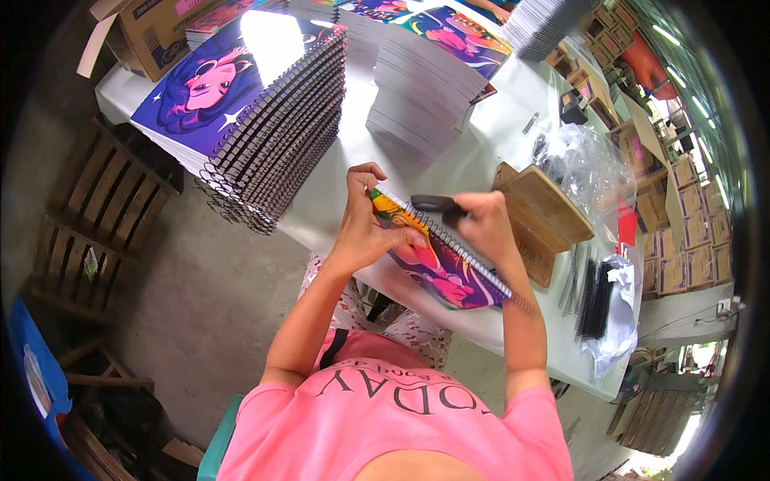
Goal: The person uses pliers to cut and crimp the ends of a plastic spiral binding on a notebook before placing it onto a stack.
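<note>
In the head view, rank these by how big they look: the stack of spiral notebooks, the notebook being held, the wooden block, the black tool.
1. Stack of spiral notebooks
2. Held notebook; wooden block looks similar, so unsure
3. Black tool

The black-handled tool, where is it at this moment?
In the head view, the black-handled tool is in the right hand, at the spiral notebook's top end, just right of the left hand.
</note>
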A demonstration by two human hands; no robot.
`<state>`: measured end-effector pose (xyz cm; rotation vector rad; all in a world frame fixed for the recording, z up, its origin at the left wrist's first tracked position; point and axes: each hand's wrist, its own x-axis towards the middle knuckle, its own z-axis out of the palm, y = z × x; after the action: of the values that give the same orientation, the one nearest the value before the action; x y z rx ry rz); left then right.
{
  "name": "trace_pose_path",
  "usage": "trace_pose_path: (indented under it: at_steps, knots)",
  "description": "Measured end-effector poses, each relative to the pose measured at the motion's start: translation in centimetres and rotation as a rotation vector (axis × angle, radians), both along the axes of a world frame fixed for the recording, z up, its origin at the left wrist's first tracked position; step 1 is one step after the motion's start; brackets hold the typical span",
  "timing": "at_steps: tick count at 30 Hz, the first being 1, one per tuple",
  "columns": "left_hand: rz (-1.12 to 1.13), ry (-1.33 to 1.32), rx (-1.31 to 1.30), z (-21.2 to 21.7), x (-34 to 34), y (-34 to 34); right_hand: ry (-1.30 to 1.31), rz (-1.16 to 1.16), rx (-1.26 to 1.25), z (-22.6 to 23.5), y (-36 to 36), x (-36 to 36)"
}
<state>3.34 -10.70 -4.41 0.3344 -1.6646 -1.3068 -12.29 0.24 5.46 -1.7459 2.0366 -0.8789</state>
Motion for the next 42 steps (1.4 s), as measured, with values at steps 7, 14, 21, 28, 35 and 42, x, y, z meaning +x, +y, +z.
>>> trace_pose_path:
  at_steps: [7, 14, 21, 28, 35, 42]
  knots:
    - [-0.063, -0.040, 0.007, 0.9, 0.8, 0.5, 0.001, 0.065, -0.130, -0.4, -1.6, 0.6]
    - [-0.078, -0.048, -0.013, 1.2, 1.1, 0.6, -0.036, 0.109, -0.096, 0.5, -2.5, 1.6]
    - [-0.101, 0.073, 0.024, 1.9, 0.4, -0.2, 0.491, -0.343, -0.163, -3.7, 1.4, -3.6]
    - [0.205, 0.098, 0.317, 7.1, 3.5, 1.8, 0.335, -0.392, 0.088, -7.5, 13.5, -2.2]
    - [0.532, -0.126, -0.391, 6.9, 2.7, 3.4, 0.344, -0.369, 0.257, -9.3, 16.9, 0.7]
    - [0.500, -0.105, -0.347, 5.4, 2.0, 4.2, 0.412, -0.458, 0.138, -12.3, 19.5, 0.3]
